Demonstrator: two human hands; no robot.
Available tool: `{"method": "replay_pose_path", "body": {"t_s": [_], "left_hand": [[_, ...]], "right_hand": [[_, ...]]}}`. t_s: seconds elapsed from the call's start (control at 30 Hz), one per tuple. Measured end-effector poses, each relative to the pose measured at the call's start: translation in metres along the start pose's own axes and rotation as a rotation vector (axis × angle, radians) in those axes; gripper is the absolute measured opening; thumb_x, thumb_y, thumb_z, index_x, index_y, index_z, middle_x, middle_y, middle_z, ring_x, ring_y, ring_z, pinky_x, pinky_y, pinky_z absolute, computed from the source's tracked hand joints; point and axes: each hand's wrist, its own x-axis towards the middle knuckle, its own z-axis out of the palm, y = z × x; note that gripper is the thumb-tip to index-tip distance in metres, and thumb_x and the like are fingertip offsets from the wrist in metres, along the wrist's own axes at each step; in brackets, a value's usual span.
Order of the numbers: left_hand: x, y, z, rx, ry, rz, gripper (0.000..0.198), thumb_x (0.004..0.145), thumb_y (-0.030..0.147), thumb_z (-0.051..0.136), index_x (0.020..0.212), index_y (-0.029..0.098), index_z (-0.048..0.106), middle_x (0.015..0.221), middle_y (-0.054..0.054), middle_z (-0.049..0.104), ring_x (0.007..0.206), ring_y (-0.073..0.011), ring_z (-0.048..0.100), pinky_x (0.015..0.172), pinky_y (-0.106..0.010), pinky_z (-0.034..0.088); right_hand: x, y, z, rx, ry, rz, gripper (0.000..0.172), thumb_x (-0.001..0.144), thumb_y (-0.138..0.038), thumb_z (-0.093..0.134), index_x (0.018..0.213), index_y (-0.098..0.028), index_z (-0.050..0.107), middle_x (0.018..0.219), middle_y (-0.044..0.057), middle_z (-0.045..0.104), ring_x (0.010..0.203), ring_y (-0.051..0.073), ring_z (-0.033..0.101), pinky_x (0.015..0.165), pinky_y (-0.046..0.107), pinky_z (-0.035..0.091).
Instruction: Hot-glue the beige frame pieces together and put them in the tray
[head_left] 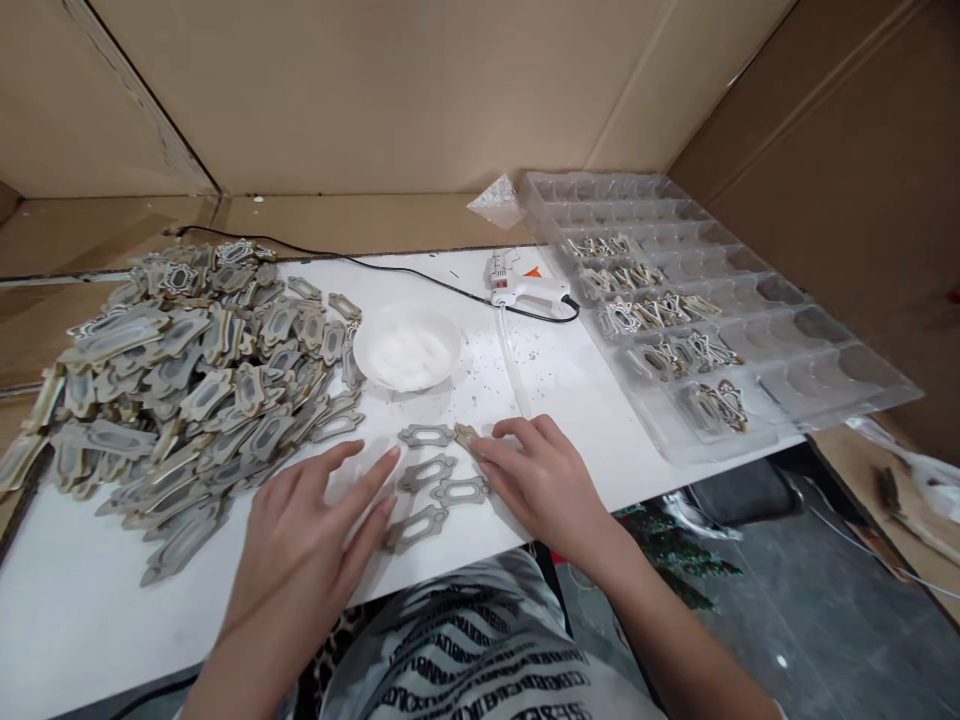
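Note:
My right hand (536,475) pinches one end of a small tan metal frame piece (463,434) between thumb and fingers, just over the white table. My left hand (311,520) hovers left of it with fingers apart and nothing seen in them. Between the hands lie several flat, grey oval-holed frame pieces with ornate edges, such as one frame piece (444,490) near my right thumb. Behind them stands a white bowl (360,345) with white, foamy-looking contents. To the left spreads a large heap of similar frame pieces (202,390).
A clear compartment tray (795,330) on the right holds rows of frame pieces. A white glue gun (529,292) lies behind, its black cord (390,268) running left. A glue stick (511,360) and small crumbs lie on the table (585,400). Cardboard walls (420,100) enclose the back.

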Motion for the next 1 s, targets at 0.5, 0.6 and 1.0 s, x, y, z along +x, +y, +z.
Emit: {"method": "replay_pose_path", "body": {"t_s": [0.5, 0.6, 1.0], "left_hand": [[-0.019, 0.017, 0.001, 0.144, -0.064, 0.054, 0.029, 0.096, 0.023, 0.053, 0.118, 0.032, 0.069, 0.114, -0.007, 0.072, 0.098, -0.0306, 0.062, 0.086, -0.048, 0.039], [-0.021, 0.006, -0.004, 0.135, 0.002, -0.047, 0.029, 0.097, 0.024, 0.053, 0.123, 0.03, 0.066, 0.109, -0.007, 0.072, 0.092, -0.0283, 0.063, 0.079, -0.044, 0.04], [-0.049, -0.034, -0.022, 0.123, 0.022, -0.296, 0.033, 0.099, 0.051, 0.051, 0.112, 0.027, 0.069, 0.095, -0.002, 0.067, 0.081, -0.0202, 0.063, 0.071, -0.033, 0.049]], "right_hand": [[-0.011, -0.012, 0.0, 0.108, 0.029, 0.003, 0.016, 0.095, -0.015, 0.059, 0.105, -0.017, 0.072, 0.095, 0.008, 0.073, 0.083, 0.023, 0.056, 0.073, 0.036, 0.05], [-0.017, -0.016, -0.003, 0.134, 0.124, 0.016, 0.017, 0.095, -0.013, 0.057, 0.104, -0.017, 0.071, 0.094, 0.008, 0.074, 0.082, 0.021, 0.057, 0.072, 0.035, 0.051], [-0.021, -0.044, -0.001, 0.295, 0.169, -0.067, 0.017, 0.094, -0.009, 0.057, 0.1, -0.016, 0.071, 0.093, 0.009, 0.073, 0.084, 0.02, 0.058, 0.073, 0.032, 0.054]]}}
